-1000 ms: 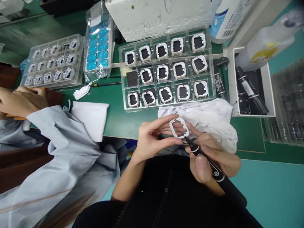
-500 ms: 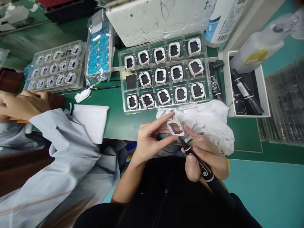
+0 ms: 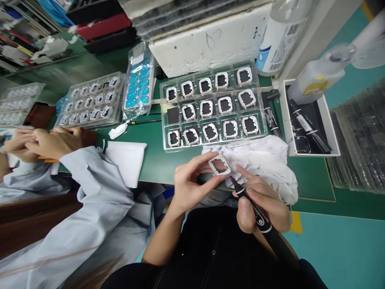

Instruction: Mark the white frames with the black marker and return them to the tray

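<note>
Between the thumb and fingers of my left hand (image 3: 192, 184) is a white watch-case frame (image 3: 227, 169), square with rounded corners and an open middle. My right hand (image 3: 264, 200) grips a black marker pen (image 3: 255, 210), its dark tip uncapped and pointing at the frame's lower right corner, a small gap apart. The right index finger stretches toward the frame's right side. Behind both hands a clear plastic tray (image 3: 186, 150) carries several similar frames in rows; one pocket at its left side shows only a dark pad (image 3: 173, 115).
A crumpled white cloth (image 3: 270, 160) lies beyond my right hand. On the right stands a white box (image 3: 338, 140) with markers and a bottle (image 3: 313, 84). A co-worker's hands (image 3: 54, 142) are at the left, near a folded white cloth (image 3: 128, 160) and another tray (image 3: 90, 104).
The marker tip has come away from the frame, leaving a small gap. The frame has turned slightly in my left fingers. The whole view has shifted, showing more of the bench's far side.
</note>
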{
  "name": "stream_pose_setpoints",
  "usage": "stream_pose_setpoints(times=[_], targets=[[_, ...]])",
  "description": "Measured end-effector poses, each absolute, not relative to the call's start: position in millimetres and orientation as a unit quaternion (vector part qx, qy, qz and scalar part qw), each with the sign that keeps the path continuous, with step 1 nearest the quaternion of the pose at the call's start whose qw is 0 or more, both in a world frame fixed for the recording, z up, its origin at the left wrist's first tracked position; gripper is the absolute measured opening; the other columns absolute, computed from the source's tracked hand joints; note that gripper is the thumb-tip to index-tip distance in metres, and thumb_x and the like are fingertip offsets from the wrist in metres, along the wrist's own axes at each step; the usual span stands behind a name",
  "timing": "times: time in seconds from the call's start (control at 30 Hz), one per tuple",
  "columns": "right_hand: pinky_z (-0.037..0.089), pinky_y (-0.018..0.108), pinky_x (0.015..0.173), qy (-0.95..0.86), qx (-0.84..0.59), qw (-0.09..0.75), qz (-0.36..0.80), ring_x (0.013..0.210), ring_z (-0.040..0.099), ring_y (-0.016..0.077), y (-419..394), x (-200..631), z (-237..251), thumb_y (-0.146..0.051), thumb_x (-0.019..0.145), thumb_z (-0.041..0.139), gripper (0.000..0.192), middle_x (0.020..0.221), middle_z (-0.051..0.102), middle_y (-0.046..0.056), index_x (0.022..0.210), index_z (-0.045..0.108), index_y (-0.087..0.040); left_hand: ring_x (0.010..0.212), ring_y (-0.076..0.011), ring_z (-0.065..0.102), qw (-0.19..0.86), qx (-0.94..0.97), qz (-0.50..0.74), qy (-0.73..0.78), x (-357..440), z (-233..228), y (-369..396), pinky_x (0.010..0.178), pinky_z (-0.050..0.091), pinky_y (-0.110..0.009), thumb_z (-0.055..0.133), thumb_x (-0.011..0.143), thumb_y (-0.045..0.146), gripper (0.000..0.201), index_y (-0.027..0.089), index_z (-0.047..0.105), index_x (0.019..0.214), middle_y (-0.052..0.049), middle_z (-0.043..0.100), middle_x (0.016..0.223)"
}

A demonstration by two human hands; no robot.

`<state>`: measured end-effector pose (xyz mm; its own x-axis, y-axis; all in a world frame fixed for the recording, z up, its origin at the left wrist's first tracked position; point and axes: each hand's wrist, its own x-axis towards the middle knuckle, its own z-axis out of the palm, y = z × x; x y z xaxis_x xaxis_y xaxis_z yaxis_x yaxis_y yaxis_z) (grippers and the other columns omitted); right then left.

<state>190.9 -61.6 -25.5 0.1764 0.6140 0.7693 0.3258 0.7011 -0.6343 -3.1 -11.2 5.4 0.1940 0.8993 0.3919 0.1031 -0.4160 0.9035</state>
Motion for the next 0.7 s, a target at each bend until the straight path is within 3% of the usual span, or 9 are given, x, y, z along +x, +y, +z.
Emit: stream_pose_setpoints(times=[0.1, 0.17, 0.23, 0.4, 0.57, 0.7], targets=[[0.084, 0.074, 0.102, -0.607, -0.336, 0.715, 0.080, 0.067, 0.071, 0.0168, -55.2, 185.8, -22.9, -0.007, 0.104, 0.073, 0.043, 0.094, 0.078, 0.000, 0.146, 0.074, -0.015, 0.101, -0.0214, 0.094, 0.306, 0.686, 0.500, 0.431, -30.8, 26.0, 20.4, 0.095, 0.081, -0.031, 0.104, 0.101, 0.033, 0.052, 0.029, 0.086, 0.149, -0.007, 0.091, 0.125], [0.084, 0.075, 0.102, -0.603, -0.340, 0.717, 0.081, 0.066, 0.070, 0.0163, -52.6, 183.8, -21.2, -0.007, 0.104, 0.073, 0.044, 0.093, 0.078, -0.001, 0.147, 0.074, -0.016, 0.100, -0.0208, 0.090, 0.212, 0.705, 0.478, 0.479, -58.3, 39.1, 53.4, 0.094, 0.082, -0.035, 0.104, 0.099, 0.041, 0.048, 0.029, 0.088, 0.143, -0.009, 0.085, 0.137], [0.085, 0.074, 0.101, -0.609, -0.344, 0.710, 0.085, 0.065, 0.069, 0.0160, -51.4, 183.4, -19.3, -0.006, 0.104, 0.073, 0.042, 0.092, 0.078, -0.001, 0.144, 0.075, -0.017, 0.094, -0.0200, 0.085, 0.154, 0.735, 0.415, 0.513, -86.5, 49.5, 88.6, 0.094, 0.082, -0.040, 0.102, 0.099, 0.045, 0.045, 0.031, 0.089, 0.140, -0.008, 0.082, 0.136], [0.087, 0.068, 0.096, -0.630, -0.343, 0.693, 0.071, 0.069, 0.071, 0.0169, -51.1, 187.2, -12.5, 0.001, 0.098, 0.073, 0.049, 0.094, 0.075, 0.000, 0.145, 0.072, -0.013, 0.097, -0.0244, 0.082, 0.170, 0.794, 0.216, 0.543, -125.6, 63.6, 146.6, 0.107, 0.079, -0.053, 0.094, 0.098, 0.036, 0.050, 0.032, 0.086, 0.148, -0.010, 0.078, 0.137], [0.087, 0.066, 0.097, -0.638, -0.349, 0.683, 0.069, 0.072, 0.073, 0.0172, -52.4, 188.0, -9.9, 0.005, 0.095, 0.072, 0.052, 0.098, 0.075, 0.000, 0.144, 0.070, -0.012, 0.103, -0.0275, 0.081, 0.134, 0.811, 0.123, 0.556, -121.3, 69.4, 158.5, 0.113, 0.074, -0.056, 0.087, 0.102, 0.033, 0.054, 0.026, 0.082, 0.155, -0.012, 0.078, 0.135], [0.087, 0.064, 0.097, -0.635, -0.353, 0.684, 0.060, 0.073, 0.075, 0.0180, -51.2, 186.0, -9.9, 0.007, 0.093, 0.074, 0.051, 0.097, 0.076, 0.000, 0.141, 0.070, -0.011, 0.116, -0.0305, 0.080, 0.097, 0.807, 0.101, 0.574, -113.2, 70.3, 154.2, 0.121, 0.070, -0.058, 0.083, 0.108, 0.034, 0.061, 0.022, 0.074, 0.167, -0.016, 0.074, 0.150]])
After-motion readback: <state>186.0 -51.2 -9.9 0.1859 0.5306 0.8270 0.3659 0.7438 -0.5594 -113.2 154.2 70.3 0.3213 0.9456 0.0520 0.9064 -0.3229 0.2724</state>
